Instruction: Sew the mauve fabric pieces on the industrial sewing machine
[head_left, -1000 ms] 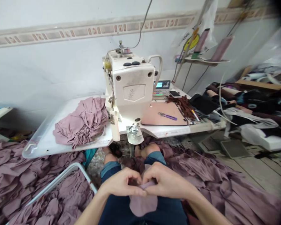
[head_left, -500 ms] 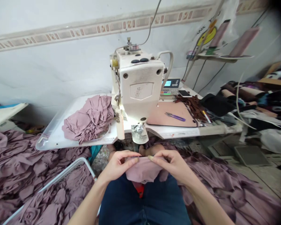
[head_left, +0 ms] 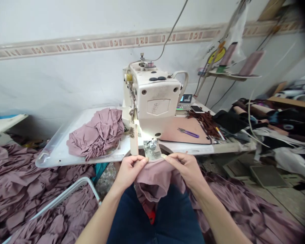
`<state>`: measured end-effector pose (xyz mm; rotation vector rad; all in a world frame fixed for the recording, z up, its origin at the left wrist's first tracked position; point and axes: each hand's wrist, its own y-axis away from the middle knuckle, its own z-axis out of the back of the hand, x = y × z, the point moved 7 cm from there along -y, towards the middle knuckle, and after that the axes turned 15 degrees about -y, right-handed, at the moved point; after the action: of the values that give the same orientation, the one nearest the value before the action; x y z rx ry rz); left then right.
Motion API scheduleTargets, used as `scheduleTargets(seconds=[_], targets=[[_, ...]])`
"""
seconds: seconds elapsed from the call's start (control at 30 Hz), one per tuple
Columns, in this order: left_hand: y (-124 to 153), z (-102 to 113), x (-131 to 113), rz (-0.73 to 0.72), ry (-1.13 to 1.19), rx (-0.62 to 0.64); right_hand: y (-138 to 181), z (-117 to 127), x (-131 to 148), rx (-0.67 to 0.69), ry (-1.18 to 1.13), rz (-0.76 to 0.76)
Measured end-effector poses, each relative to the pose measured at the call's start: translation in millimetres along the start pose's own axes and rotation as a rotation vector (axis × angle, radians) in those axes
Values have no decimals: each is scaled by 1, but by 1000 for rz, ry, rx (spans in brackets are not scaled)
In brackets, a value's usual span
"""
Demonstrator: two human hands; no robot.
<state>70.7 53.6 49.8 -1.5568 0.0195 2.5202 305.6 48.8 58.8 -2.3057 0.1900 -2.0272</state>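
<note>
A mauve fabric piece [head_left: 155, 179] hangs in folds between my two hands, its upper edge stretched level at the front of the sewing machine [head_left: 156, 101]. My left hand [head_left: 132, 169] pinches that edge at its left end between thumb and fingers. At the other end, my right hand [head_left: 184, 167] grips it the same way. The clear guard plate [head_left: 152, 150] below the machine head sits right at the fabric's edge; whether they touch I cannot tell. The lower folds hang over my lap.
Left on the table lies a mauve fabric pile [head_left: 96, 132]. Purple thread snips [head_left: 189, 133] rest on a brown mat [head_left: 183, 123] at right. A white basket [head_left: 87, 181] with fabric stands lower left. Thread cones [head_left: 251, 62] and a phone [head_left: 197, 109] are at right.
Both hands have lifted the fabric up and forward from over my lap to the machine's guard plate. The camera view has shifted slightly.
</note>
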Motion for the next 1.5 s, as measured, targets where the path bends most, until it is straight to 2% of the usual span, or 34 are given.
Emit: scheduleTargets(seconds=[0.17, 0.4, 0.57, 0.7, 0.77, 0.83, 0.9, 0.97, 1.03, 1.07, 1.2, 1.33, 1.43, 1.5], targets=[[-11, 8, -7, 35, -45, -95, -11, 2, -7, -45, -67, -7], [-32, 7, -11, -28, 9, -180, -23, 13, -21, -117, -91, -29], [-50, -2, -4, -23, 130, -132, -29, 14, -12, -149, -32, 92], [-53, 4, -6, -84, 53, -128, -6, 12, -10, -188, 48, 219], [-50, 16, -4, -107, -59, -132, 13, 18, -23, -172, 64, 226], [-46, 39, 5, -105, -167, -170, 30, 34, -50, -161, 32, 126], [-39, 73, 17, -80, -276, -296, 45, 56, -84, -169, -25, -27], [-32, 112, 27, -56, -424, -483, 56, 77, -114, -194, -96, -170], [-28, 143, 33, -46, -608, -617, 61, 92, -131, -240, -171, -270], [-29, 153, 36, -44, -691, -644, 61, 95, -134, -260, -200, -300], [-49, 173, 46, -33, -852, -615, 51, 80, -112, -259, -207, -280], [-64, 189, 48, -21, -807, -626, 44, 53, -73, -103, -37, -159], [-52, 198, 34, -29, -745, -681, 51, 51, -53, 24, 110, -145], [-33, 193, 17, -83, -665, -689, 56, 65, -42, 89, 209, -147]])
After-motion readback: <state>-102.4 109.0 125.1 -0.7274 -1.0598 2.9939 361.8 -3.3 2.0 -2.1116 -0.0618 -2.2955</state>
